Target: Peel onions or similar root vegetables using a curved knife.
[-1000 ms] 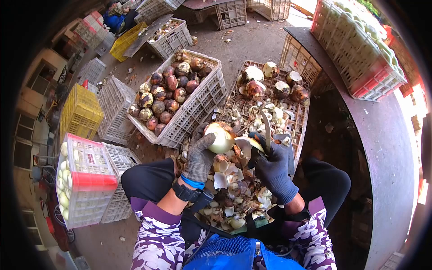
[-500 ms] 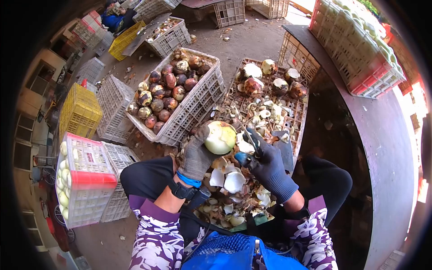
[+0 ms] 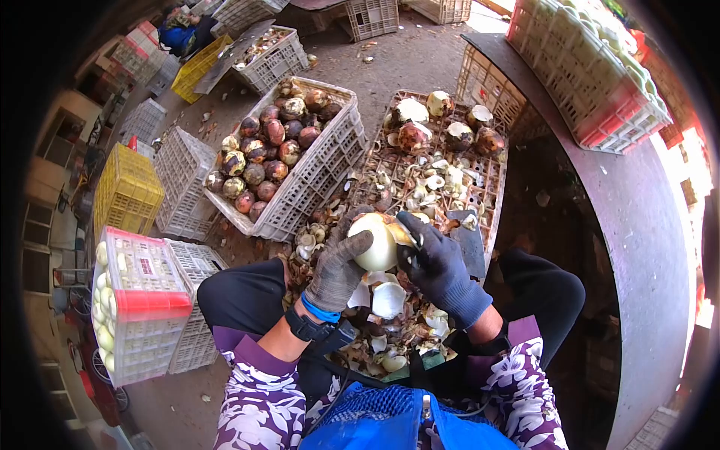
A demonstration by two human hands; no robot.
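My left hand [image 3: 341,255], in a grey work glove, is closed around a partly peeled onion [image 3: 375,244]. The onion shows pale white on its near side, with a brownish-yellow layer lifting at its right. My right hand [image 3: 439,259], in a dark glove, is shut on a small knife [image 3: 416,241] against that layer; the handle is hidden in its fingers. Below both hands lies a heap of peelings, including a white cup-shaped onion layer [image 3: 388,300]. Several partly cut onions [image 3: 414,137] rest on the far end of an upturned crate [image 3: 491,217].
A crate [image 3: 315,184] of unpeeled, dark-blotched onions stands ahead on the left. A crate of peeled onions [image 3: 146,319] is at my left, another crate [image 3: 592,82] on the grey table [image 3: 637,255] at right. A yellow crate [image 3: 127,187] stands farther left. Someone in blue [image 3: 178,37] is far back.
My right hand has moved up and left, bringing the knife against the onion. The onion has turned in my left hand, and a layer now lifts from it. The view has shifted slightly.
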